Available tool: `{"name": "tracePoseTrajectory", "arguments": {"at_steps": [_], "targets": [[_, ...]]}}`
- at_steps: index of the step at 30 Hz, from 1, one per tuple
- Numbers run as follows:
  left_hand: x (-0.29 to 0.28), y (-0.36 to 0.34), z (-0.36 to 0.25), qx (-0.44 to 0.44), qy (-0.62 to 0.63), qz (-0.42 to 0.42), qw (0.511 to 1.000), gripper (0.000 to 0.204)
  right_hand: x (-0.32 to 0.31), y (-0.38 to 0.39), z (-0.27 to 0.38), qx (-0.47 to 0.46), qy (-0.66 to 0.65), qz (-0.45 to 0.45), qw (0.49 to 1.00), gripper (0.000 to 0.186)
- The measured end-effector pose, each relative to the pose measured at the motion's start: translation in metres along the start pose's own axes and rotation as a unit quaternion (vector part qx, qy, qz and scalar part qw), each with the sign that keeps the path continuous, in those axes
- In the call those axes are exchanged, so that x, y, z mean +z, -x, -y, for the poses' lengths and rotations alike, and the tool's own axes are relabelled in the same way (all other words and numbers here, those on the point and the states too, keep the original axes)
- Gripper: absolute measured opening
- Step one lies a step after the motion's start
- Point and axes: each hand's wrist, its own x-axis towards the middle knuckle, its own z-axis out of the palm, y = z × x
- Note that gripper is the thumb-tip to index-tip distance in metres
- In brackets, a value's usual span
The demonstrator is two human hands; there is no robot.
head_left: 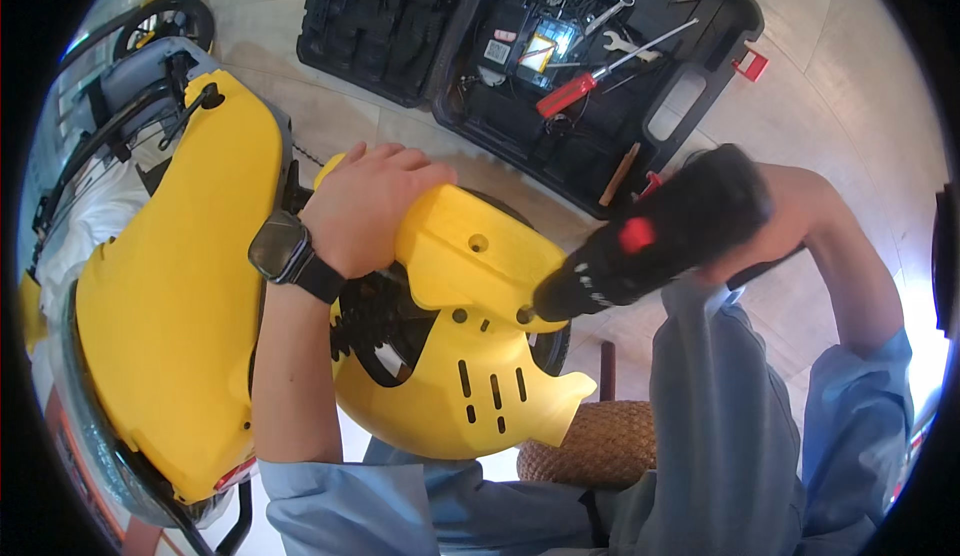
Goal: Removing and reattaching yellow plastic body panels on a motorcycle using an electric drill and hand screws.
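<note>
My right hand (765, 221) grips a black cordless drill (665, 236) with a red button on its side. The drill's nose meets the yellow plastic cover (490, 231) beside a round screw hole at the cover's right end; the bit itself is hidden. On the cover's left end lies my left hand (375, 206), its fingers curled over the far edge. A black watch is on that wrist. Below the cover is a slotted yellow fender (470, 386), curving around a dark wheel (385, 356) that is partly hidden.
An open black tool case (560, 146) lies on the tiled floor ahead, holding a red-handled screwdriver (575, 91) and wrenches (625, 46). A large yellow body panel (190, 296) fills the left side. Near my legs stands a woven brown seat (600, 441).
</note>
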Motion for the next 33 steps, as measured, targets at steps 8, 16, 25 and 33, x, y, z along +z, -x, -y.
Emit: {"name": "tracePoseTrajectory", "arguments": {"at_steps": [8, 16, 25, 33], "targets": [[-0.026, -0.010, -0.031, 0.041, 0.029, -0.093, 0.994, 0.057, 0.022, 0.133, -0.001, 0.067, -0.033, -0.424, 0.902, 0.036], [-0.057, -0.013, -0.097, 0.019, 0.007, -0.075, 0.997, 0.046, 0.062, 0.155, -0.139, 0.171, 0.316, -0.731, 0.581, 0.057], [-0.057, 0.001, -0.131, 0.031, -0.009, -0.123, 0.992, 0.037, 0.078, 0.123, -0.248, 0.229, 0.214, -0.735, 0.601, 0.085], [-0.062, 0.048, -0.132, -0.053, -0.016, -0.161, 0.985, 0.038, 0.071, 0.115, -0.249, 0.231, 0.145, -0.726, 0.631, 0.089]]}}
